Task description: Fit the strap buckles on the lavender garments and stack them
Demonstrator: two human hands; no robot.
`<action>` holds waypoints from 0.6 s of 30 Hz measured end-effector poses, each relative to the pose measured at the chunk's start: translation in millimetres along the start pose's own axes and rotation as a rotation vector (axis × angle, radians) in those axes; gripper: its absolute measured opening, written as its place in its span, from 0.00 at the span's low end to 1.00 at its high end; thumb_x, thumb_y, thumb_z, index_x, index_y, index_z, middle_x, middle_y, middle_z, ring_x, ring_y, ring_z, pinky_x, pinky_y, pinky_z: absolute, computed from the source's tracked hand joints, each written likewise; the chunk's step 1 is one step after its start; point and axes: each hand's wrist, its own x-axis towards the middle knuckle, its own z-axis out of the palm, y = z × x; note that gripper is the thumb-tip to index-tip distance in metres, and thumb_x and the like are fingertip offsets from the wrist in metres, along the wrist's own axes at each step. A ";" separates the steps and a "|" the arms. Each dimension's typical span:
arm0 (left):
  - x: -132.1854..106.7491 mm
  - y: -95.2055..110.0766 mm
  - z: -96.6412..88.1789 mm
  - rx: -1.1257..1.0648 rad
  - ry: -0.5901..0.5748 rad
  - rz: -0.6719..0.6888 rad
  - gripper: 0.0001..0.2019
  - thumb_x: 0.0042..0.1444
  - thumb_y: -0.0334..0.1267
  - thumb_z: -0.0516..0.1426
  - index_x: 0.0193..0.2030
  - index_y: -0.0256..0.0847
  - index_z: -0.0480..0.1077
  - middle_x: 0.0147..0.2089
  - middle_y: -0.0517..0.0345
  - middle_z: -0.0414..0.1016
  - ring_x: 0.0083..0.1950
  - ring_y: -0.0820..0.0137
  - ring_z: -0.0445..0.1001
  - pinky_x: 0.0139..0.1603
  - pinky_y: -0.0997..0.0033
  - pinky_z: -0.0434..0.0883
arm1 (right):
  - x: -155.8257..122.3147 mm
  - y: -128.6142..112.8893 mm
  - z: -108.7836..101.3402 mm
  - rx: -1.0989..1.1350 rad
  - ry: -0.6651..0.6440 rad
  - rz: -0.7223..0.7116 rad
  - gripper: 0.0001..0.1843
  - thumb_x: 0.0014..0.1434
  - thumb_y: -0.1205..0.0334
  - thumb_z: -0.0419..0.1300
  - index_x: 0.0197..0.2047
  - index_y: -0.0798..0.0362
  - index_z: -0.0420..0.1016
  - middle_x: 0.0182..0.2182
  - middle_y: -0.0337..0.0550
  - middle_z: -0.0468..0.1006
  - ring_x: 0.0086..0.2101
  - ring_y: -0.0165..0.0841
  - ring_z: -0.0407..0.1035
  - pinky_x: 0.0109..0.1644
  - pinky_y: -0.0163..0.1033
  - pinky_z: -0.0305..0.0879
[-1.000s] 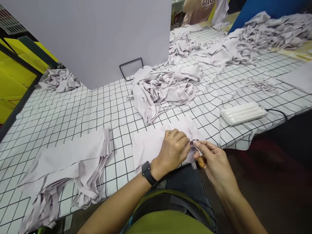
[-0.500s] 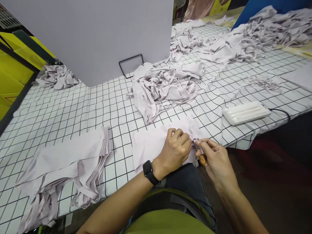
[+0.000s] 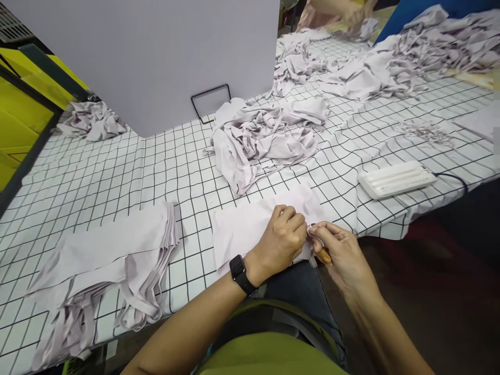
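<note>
A flat, pale lilac-white cloth piece [image 3: 240,229] lies at the table's near edge. My left hand [image 3: 285,234], with a black watch at the wrist, is closed on the right part of this cloth; its fingertips are hidden. Close beside it, my right hand [image 3: 344,252] pinches a thin pale edge or strap between thumb and forefinger. In the same right hand sits a small tool with an orange-brown rounded handle [image 3: 324,255]; its working end cannot be made out. A short strap end hangs below the hands.
Stacked cloth pieces with dangling straps [image 3: 113,234] lie to the left. A crumpled cloth heap [image 3: 265,135] is ahead, before a grey panel [image 3: 156,57]. On the right are a white power strip [image 3: 396,179] and scraps [image 3: 427,134]. Another person's hands [image 3: 354,18] work at the back.
My right thumb and forefinger have shifted slightly left and down, closer to my left hand. Another person's hands have come into view at the far back.
</note>
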 end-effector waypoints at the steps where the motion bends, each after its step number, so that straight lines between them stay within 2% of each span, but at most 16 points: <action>1: 0.3 -0.5 -0.5 -0.003 -0.006 0.007 0.15 0.70 0.29 0.48 0.31 0.38 0.69 0.35 0.52 0.70 0.42 0.62 0.66 0.49 0.60 0.65 | 1.0 -1.7 -0.9 -0.003 -0.022 0.029 0.17 0.42 0.56 0.73 0.17 0.51 0.70 0.13 0.31 0.64 0.13 0.21 0.50 0.15 0.30 0.51; 5: 2.1 -1.9 -1.8 -0.022 -0.045 0.012 0.15 0.70 0.30 0.49 0.31 0.37 0.69 0.35 0.53 0.71 0.42 0.63 0.67 0.49 0.62 0.66 | 4.9 -7.9 -6.4 -0.061 -0.102 0.112 0.22 0.38 0.51 0.76 0.15 0.51 0.67 0.11 0.30 0.61 0.12 0.20 0.47 0.14 0.30 0.48; 8: 2.3 -0.2 -5.4 -0.040 -0.091 -0.037 0.13 0.70 0.30 0.50 0.33 0.36 0.70 0.37 0.52 0.74 0.43 0.63 0.68 0.49 0.62 0.67 | 0.9 -7.1 -14.3 -0.207 -0.090 0.047 0.23 0.41 0.43 0.75 0.23 0.53 0.75 0.14 0.33 0.67 0.13 0.22 0.50 0.15 0.31 0.49; 11: -3.9 1.9 -14.7 -0.110 -0.119 -0.065 0.08 0.69 0.31 0.52 0.42 0.36 0.72 0.46 0.50 0.77 0.49 0.61 0.70 0.52 0.58 0.68 | -16.7 -0.6 -26.7 -0.568 -0.009 -0.134 0.22 0.51 0.39 0.69 0.33 0.52 0.81 0.20 0.41 0.77 0.15 0.27 0.59 0.19 0.35 0.55; 13: -14.3 -0.3 -23.0 -0.210 -0.079 -0.069 0.08 0.66 0.31 0.55 0.48 0.37 0.73 0.53 0.48 0.76 0.54 0.60 0.71 0.55 0.56 0.68 | -34.6 7.6 -35.9 -0.809 0.143 -0.337 0.19 0.57 0.42 0.66 0.37 0.50 0.83 0.26 0.44 0.81 0.19 0.31 0.65 0.25 0.38 0.62; 15: -30.3 -7.7 -31.3 -0.303 -0.001 -0.116 0.10 0.63 0.30 0.56 0.50 0.37 0.74 0.55 0.47 0.75 0.56 0.61 0.71 0.57 0.58 0.70 | -51.4 20.6 -43.7 -0.924 0.241 -0.500 0.16 0.62 0.45 0.63 0.39 0.49 0.82 0.33 0.46 0.83 0.24 0.34 0.70 0.32 0.39 0.67; 16: -40.2 -13.1 -35.3 -0.328 0.043 -0.160 0.10 0.63 0.30 0.56 0.50 0.37 0.74 0.55 0.47 0.76 0.56 0.61 0.71 0.57 0.59 0.71 | -57.5 29.3 -46.2 -0.932 0.210 -0.520 0.16 0.63 0.46 0.62 0.38 0.49 0.82 0.34 0.46 0.83 0.26 0.35 0.71 0.33 0.39 0.68; 18: -62.2 -25.2 -42.9 -0.326 0.128 -0.269 0.09 0.64 0.29 0.55 0.48 0.37 0.74 0.52 0.47 0.76 0.55 0.62 0.72 0.56 0.59 0.72 | -62.7 50.5 -46.1 -0.892 0.000 -0.430 0.16 0.63 0.45 0.61 0.35 0.48 0.82 0.32 0.44 0.84 0.25 0.36 0.73 0.30 0.39 0.68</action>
